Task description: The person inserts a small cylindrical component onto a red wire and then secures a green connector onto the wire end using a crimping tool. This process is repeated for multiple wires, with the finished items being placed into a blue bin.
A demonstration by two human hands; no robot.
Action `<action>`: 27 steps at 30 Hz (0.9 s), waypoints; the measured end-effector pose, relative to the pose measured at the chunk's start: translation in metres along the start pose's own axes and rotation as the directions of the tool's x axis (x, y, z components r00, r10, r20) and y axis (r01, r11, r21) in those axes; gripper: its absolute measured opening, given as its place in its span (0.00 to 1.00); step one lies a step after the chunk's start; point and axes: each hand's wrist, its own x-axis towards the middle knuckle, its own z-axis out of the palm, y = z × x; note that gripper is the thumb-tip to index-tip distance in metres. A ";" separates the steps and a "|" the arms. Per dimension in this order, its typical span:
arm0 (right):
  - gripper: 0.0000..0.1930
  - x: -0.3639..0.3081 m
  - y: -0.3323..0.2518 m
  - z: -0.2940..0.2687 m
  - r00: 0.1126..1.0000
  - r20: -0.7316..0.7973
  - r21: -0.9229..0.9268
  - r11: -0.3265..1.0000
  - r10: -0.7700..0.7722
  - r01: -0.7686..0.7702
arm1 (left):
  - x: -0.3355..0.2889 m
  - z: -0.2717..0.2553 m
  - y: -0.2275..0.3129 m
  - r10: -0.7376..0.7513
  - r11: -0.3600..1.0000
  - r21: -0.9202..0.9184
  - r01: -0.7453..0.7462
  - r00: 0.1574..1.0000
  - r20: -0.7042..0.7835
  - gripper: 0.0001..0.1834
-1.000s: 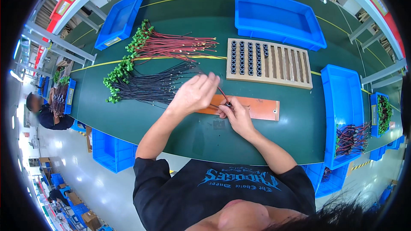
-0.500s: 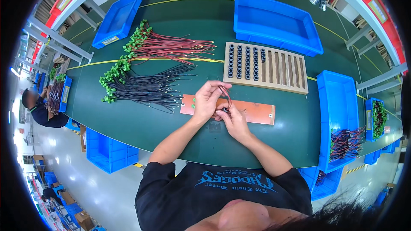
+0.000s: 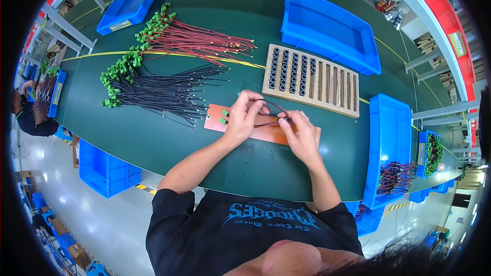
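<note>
My left hand [image 3: 243,116] is closed in a pinch on a pair of thin wires, one red and one black. The wires [image 3: 276,105] bow across to my right hand [image 3: 303,134], whose fingers close around a small black ring [image 3: 285,119] with the wires at it. Whether they pass through the ring is hard to make out. Both hands are over an orange-brown board [image 3: 271,134] lying on the green table. Two small green connectors [image 3: 224,117] show on the board beside my left hand.
Red wires [image 3: 204,46] and black wires [image 3: 169,92] with green connectors lie at left. A slotted wooden tray [image 3: 337,92] holds rows of black rings. Blue bins stand behind [image 3: 327,30] and at right [image 3: 388,122], the right one with wire assemblies. Another person [image 3: 33,117] is at far left.
My hands have moved apart, and the wires now stretch in a wider loop between them. My right hand has shifted right with the ring. The whole view has turned slightly.
</note>
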 end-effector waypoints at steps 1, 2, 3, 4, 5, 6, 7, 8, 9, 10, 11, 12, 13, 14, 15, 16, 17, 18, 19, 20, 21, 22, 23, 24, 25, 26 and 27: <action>0.09 -0.001 0.010 0.002 0.992 0.029 0.151 0.981 0.120 -0.123 | 0.000 0.000 0.000 -0.013 1.000 -0.012 0.013 1.000 0.018 0.05; 0.09 -0.001 0.016 0.004 0.969 0.078 0.294 0.923 0.234 -0.247 | -0.001 0.000 0.000 -0.023 1.000 -0.009 0.023 0.999 0.034 0.05; 0.09 -0.001 0.025 0.005 0.931 0.136 0.423 0.830 0.340 -0.365 | 0.000 0.001 0.003 -0.031 0.999 -0.008 0.032 0.998 0.056 0.06; 0.10 -0.003 0.041 0.008 0.938 0.151 0.468 0.814 0.311 -0.345 | 0.001 0.003 0.004 -0.040 0.999 -0.007 0.040 0.996 0.078 0.06; 0.10 -0.001 0.042 0.009 0.937 0.160 0.503 0.791 0.311 -0.349 | 0.001 0.001 0.005 -0.043 0.999 -0.007 0.043 0.996 0.077 0.06; 0.10 -0.001 0.042 0.011 0.935 0.169 0.537 0.766 0.311 -0.352 | 0.000 0.001 0.005 -0.046 0.999 -0.007 0.046 0.996 0.077 0.06; 0.11 0.000 0.043 0.012 0.934 0.177 0.570 0.741 0.312 -0.355 | 0.000 0.000 0.005 -0.049 0.999 -0.008 0.050 0.996 0.078 0.06; 0.11 0.000 0.043 0.012 0.933 0.181 0.581 0.731 0.312 -0.358 | 0.000 0.000 0.006 -0.054 0.998 -0.011 0.055 0.995 0.084 0.06; 0.11 0.000 0.044 0.012 0.931 0.186 0.590 0.722 0.313 -0.360 | 0.001 0.001 0.006 -0.059 0.998 -0.014 0.061 0.994 0.090 0.05; 0.11 -0.001 0.044 0.012 0.930 0.189 0.600 0.713 0.315 -0.363 | 0.001 0.001 0.006 -0.065 0.998 -0.018 0.067 0.993 0.097 0.05; 0.11 0.000 0.042 0.011 0.929 0.192 0.602 0.709 0.317 -0.366 | 0.001 0.000 0.005 -0.085 0.995 -0.039 0.090 0.989 0.117 0.05; 0.10 0.000 0.039 0.009 0.928 0.195 0.605 0.706 0.319 -0.369 | 0.001 -0.002 0.004 -0.104 0.992 -0.059 0.113 0.985 0.139 0.05; 0.10 0.001 0.038 0.009 0.926 0.197 0.607 0.703 0.321 -0.372 | 0.000 -0.003 0.003 -0.122 0.987 -0.080 0.136 0.979 0.160 0.06; 0.10 0.001 0.038 0.009 0.929 0.193 0.623 0.692 0.317 -0.366 | 0.001 -0.003 0.004 -0.146 0.981 -0.105 0.165 0.974 0.172 0.06; 0.09 0.001 0.039 0.009 0.931 0.188 0.638 0.681 0.314 -0.359 | 0.001 -0.002 0.006 -0.169 0.972 -0.129 0.194 0.968 0.185 0.07; 0.09 0.000 0.040 0.009 0.933 0.184 0.654 0.670 0.310 -0.352 | 0.001 -0.002 0.007 -0.191 0.963 -0.153 0.223 0.961 0.198 0.07; 0.09 0.000 0.041 0.009 0.933 0.183 0.651 0.673 0.309 -0.351 | 0.001 -0.003 0.007 -0.199 0.955 -0.178 0.236 0.958 0.206 0.07; 0.09 0.000 0.042 0.009 0.934 0.182 0.649 0.676 0.308 -0.350 | 0.000 -0.004 0.007 -0.206 0.947 -0.204 0.250 0.955 0.214 0.08; 0.08 0.000 0.042 0.009 0.934 0.182 0.646 0.679 0.307 -0.349 | -0.001 -0.005 0.006 -0.213 0.937 -0.228 0.263 0.951 0.223 0.08; 0.08 0.000 0.043 0.009 0.936 0.180 0.648 0.679 0.302 -0.344 | -0.002 -0.007 0.005 -0.196 0.948 -0.207 0.242 0.955 0.221 0.08; 0.08 0.000 0.043 0.009 0.938 0.177 0.651 0.679 0.298 -0.339 | -0.003 -0.009 0.003 -0.178 0.958 -0.185 0.220 0.959 0.220 0.07; 0.08 0.000 0.043 0.009 0.940 0.175 0.653 0.679 0.294 -0.334 | -0.004 -0.011 0.001 -0.161 0.967 -0.163 0.198 0.962 0.219 0.07; 0.08 -0.001 0.042 0.010 0.938 0.171 0.646 0.684 0.303 -0.338 | -0.005 -0.011 0.002 -0.156 0.974 -0.131 0.184 0.967 0.200 0.07; 0.08 0.000 0.040 0.010 0.936 0.166 0.639 0.689 0.311 -0.342 | -0.005 -0.011 0.002 -0.151 0.981 -0.098 0.170 0.972 0.181 0.07; 0.08 0.000 0.039 0.009 0.934 0.161 0.632 0.693 0.320 -0.346 | -0.005 -0.010 0.003 -0.144 0.986 -0.065 0.157 0.976 0.163 0.07; 0.08 -0.001 0.040 0.009 0.935 0.159 0.632 0.695 0.315 -0.342 | -0.005 -0.008 0.005 -0.143 0.979 -0.124 0.162 0.979 0.145 0.07; 0.08 -0.001 0.040 0.010 0.937 0.158 0.632 0.697 0.311 -0.338 | -0.005 -0.006 0.006 -0.144 0.969 -0.182 0.166 0.981 0.128 0.06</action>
